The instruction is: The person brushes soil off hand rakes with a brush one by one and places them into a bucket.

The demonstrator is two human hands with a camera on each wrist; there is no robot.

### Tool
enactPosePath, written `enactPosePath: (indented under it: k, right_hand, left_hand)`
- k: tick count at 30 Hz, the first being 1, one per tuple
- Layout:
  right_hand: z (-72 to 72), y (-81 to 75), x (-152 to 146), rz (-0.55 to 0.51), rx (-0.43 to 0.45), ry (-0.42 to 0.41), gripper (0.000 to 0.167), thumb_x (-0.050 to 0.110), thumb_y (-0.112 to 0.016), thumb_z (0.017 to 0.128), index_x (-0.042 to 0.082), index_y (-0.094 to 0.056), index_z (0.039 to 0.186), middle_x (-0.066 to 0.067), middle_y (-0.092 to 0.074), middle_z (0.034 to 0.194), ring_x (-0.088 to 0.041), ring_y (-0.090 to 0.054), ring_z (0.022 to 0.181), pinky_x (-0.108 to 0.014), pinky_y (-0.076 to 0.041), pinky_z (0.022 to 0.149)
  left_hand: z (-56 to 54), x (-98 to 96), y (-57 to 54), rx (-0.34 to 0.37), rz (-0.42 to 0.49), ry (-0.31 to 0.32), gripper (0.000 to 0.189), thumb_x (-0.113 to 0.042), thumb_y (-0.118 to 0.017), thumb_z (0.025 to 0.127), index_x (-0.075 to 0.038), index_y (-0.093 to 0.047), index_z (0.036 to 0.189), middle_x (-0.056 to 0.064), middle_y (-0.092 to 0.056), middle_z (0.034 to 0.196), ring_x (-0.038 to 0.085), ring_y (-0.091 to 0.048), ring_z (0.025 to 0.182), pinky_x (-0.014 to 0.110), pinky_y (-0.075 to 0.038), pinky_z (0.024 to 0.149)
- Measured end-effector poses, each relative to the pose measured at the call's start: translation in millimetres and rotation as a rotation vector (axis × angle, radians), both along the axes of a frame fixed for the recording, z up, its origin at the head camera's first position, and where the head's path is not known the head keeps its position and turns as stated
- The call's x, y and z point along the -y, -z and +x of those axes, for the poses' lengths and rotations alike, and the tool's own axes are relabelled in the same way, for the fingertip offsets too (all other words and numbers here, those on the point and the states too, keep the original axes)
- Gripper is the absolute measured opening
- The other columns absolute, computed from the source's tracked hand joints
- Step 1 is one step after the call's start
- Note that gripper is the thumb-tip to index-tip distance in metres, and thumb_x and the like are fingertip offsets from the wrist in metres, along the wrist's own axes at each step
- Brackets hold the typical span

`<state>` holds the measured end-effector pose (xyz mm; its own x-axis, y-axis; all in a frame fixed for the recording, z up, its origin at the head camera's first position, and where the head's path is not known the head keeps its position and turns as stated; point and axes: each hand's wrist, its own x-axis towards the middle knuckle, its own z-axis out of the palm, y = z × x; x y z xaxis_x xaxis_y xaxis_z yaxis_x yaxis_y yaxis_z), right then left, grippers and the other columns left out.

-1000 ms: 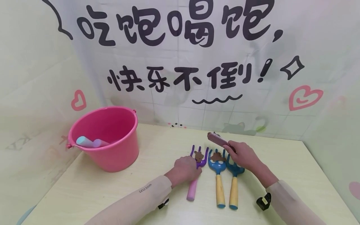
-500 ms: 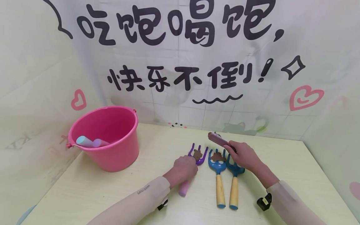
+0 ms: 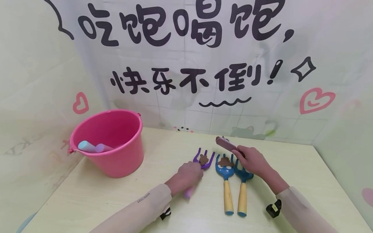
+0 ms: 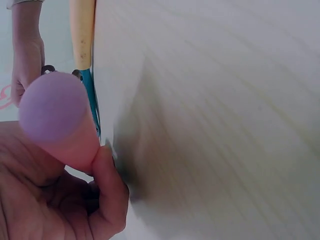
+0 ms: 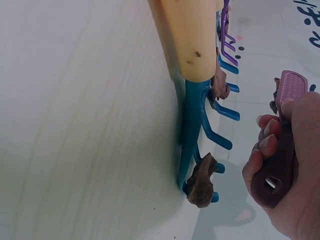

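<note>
My left hand (image 3: 187, 174) grips the pink handle of a purple garden hand rake (image 3: 207, 165). A brown clump (image 3: 203, 159) sits among its tines. In the left wrist view the handle's rounded end (image 4: 52, 107) points at the camera, with a shadow on the table beside it. My right hand (image 3: 253, 160) holds a mauve brush (image 3: 225, 144), bristles up, above two blue hand rakes. The left blue rake (image 3: 225, 173) carries a brown clump (image 3: 225, 162). The right blue rake (image 3: 244, 176) lies partly under my right hand; its clump (image 5: 202, 180) shows in the right wrist view.
A pink bucket (image 3: 125, 158) stands at the left, with a light blue handle end (image 3: 85, 145) and a lilac one (image 3: 100, 148) inside. The pale wooden tabletop (image 3: 163, 145) meets a printed sheet (image 3: 169, 113) at the back.
My left hand has shifted a little left with the purple rake, its handle end swinging left and away from me. The right hand and brush have stayed in place.
</note>
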<state>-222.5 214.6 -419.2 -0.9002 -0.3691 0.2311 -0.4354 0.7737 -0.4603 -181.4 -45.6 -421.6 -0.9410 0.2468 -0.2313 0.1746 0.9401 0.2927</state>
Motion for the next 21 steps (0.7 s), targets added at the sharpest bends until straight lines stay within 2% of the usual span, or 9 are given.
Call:
enactPosePath:
  k: [4, 6, 15, 21]
  right_hand:
    - [0.2, 0.1, -1.4, -0.002, -0.003, 0.003, 0.019, 0.019, -0.063, 0.103, 0.004, -0.063, 0.092, 0.004, -0.047, 0.063, -0.014, -0.044, 0.053, -0.03, -0.036, 0.049]
    - [0.4, 0.2, -1.9, -0.002, 0.001, 0.004, 0.019, 0.019, -0.063, 0.103, 0.005, -0.063, 0.091, 0.005, -0.047, 0.063, -0.014, -0.044, 0.053, -0.03, -0.036, 0.048]
    - [-0.5, -1.8, -2.8, -0.008, -0.003, 0.006, 0.019, 0.019, -0.063, 0.103, 0.003, -0.064, 0.093, 0.005, -0.048, 0.064, -0.014, -0.044, 0.053, -0.03, -0.036, 0.049]
    - [-0.3, -1.2, -3.6, -0.009, 0.004, 0.01, 0.019, 0.019, -0.063, 0.103, 0.003, -0.064, 0.094, 0.005, -0.049, 0.064, -0.014, -0.045, 0.053, -0.03, -0.036, 0.049]
  left_hand:
    - [-1.6, 1.3, -1.2, 0.02, -0.032, 0.021, 0.044, -0.029, -0.055, 0.106, -0.011, -0.054, 0.066, 0.005, -0.051, 0.065, 0.013, -0.045, 0.051, 0.024, -0.039, 0.044]
    - [-2.5, 2.8, -0.8, 0.036, -0.019, 0.013, 0.045, -0.03, -0.053, 0.107, -0.011, -0.054, 0.067, 0.005, -0.052, 0.065, 0.013, -0.046, 0.05, 0.023, -0.039, 0.043]
    - [-6.9, 14.3, 0.6, 0.063, 0.161, -0.067, 0.045, -0.029, -0.051, 0.108, -0.009, -0.055, 0.067, 0.005, -0.054, 0.059, 0.013, -0.046, 0.04, 0.022, -0.035, 0.037]
    - [-6.3, 21.9, 0.5, 0.052, 0.213, -0.079, 0.047, -0.032, -0.05, 0.108, -0.009, -0.055, 0.067, 0.003, -0.051, 0.053, 0.011, -0.042, 0.036, 0.023, -0.032, 0.035]
